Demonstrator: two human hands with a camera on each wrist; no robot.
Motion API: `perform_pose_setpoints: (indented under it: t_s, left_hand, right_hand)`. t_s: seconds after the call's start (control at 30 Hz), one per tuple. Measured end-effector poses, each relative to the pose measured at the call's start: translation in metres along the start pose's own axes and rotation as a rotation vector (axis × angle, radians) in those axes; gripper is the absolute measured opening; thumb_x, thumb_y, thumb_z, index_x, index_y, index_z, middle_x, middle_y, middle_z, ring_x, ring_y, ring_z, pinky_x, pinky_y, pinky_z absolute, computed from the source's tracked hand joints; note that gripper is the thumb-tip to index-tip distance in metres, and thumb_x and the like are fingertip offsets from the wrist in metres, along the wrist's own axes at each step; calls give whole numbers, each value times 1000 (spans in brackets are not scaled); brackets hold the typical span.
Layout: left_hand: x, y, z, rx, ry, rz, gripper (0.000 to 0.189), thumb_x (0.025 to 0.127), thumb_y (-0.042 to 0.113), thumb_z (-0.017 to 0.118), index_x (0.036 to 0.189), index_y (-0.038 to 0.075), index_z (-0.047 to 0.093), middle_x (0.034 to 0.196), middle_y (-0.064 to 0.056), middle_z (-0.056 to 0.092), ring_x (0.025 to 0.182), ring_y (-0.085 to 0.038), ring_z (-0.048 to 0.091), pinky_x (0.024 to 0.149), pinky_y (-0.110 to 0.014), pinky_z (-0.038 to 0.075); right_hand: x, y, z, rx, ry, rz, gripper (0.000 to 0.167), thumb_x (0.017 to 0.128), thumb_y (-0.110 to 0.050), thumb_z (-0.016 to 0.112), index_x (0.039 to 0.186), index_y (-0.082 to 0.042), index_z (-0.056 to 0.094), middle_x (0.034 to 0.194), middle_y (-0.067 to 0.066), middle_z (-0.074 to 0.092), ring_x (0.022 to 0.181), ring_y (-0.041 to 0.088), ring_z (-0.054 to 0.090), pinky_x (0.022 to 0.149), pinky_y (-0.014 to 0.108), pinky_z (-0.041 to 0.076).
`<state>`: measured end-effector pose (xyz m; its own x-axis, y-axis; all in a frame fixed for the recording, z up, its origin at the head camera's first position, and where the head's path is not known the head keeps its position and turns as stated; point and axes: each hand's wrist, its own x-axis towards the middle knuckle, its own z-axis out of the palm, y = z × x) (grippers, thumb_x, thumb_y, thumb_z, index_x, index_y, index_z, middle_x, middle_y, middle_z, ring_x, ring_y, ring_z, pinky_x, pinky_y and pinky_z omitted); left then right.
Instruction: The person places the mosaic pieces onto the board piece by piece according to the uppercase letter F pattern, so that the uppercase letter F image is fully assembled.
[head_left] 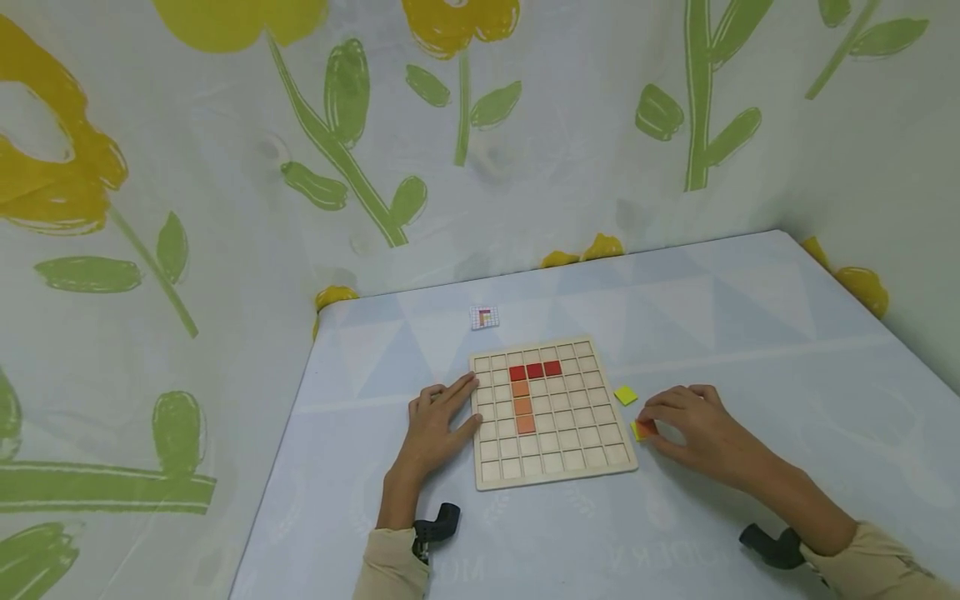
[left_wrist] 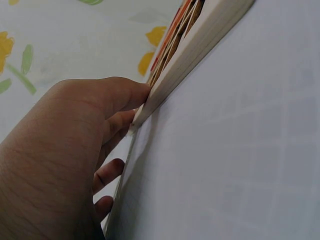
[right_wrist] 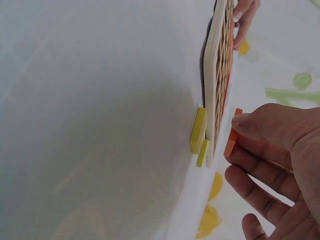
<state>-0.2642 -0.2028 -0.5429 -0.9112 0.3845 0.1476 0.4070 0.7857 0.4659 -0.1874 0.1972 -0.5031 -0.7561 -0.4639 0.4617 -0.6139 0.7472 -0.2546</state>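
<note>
A wooden grid board point(head_left: 555, 462) lies on the table, with red tiles point(head_left: 534, 371) in a row and orange tiles point(head_left: 522, 407) in a column below the row's left end. My left hand point(head_left: 435, 429) rests at the board's left edge, its fingers fairly straight and touching the rim; in the left wrist view the thumb point(left_wrist: 132, 95) meets the board's side. To the right of the board, my right hand point(head_left: 693, 429) pinches an orange tile point(right_wrist: 233, 133) between thumb and fingers. Beneath that tile a yellow tile point(head_left: 636, 430) partly shows, and another yellow tile point(head_left: 626, 395) lies just beyond.
A small card point(head_left: 484, 317) printed with a coloured grid pattern lies behind the board. The pale table point(head_left: 712, 325) meets a flower-printed wall covering point(head_left: 525, 192) at its far and left sides. Black wrist mounts point(head_left: 438, 523) sit on both forearms.
</note>
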Motion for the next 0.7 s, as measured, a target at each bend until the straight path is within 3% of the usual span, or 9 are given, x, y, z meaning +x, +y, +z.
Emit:
perform_pose_setpoints:
  t_s: [0.27,0.7]
  left_hand:
    - [0,1,0,-3,2,-1,61,97,45,58,153,25,45,158,13,38,129,-29,38,104,-52,22]
    - [0,1,1,-7,7,-13,61,97,45,58,153,26,45,158,13,37,131,-28,37,105,-52,22]
  right_hand:
    - [7,-7,1,1,-44,34,27,70,-9,89,91,-19,74,97,-6,68,93,18,62,86,52,39]
    - [13,-12,7,19,-29,6,25,70,-14,90,90,-19,75,96,-9,69,91,14,62,87,47,37]
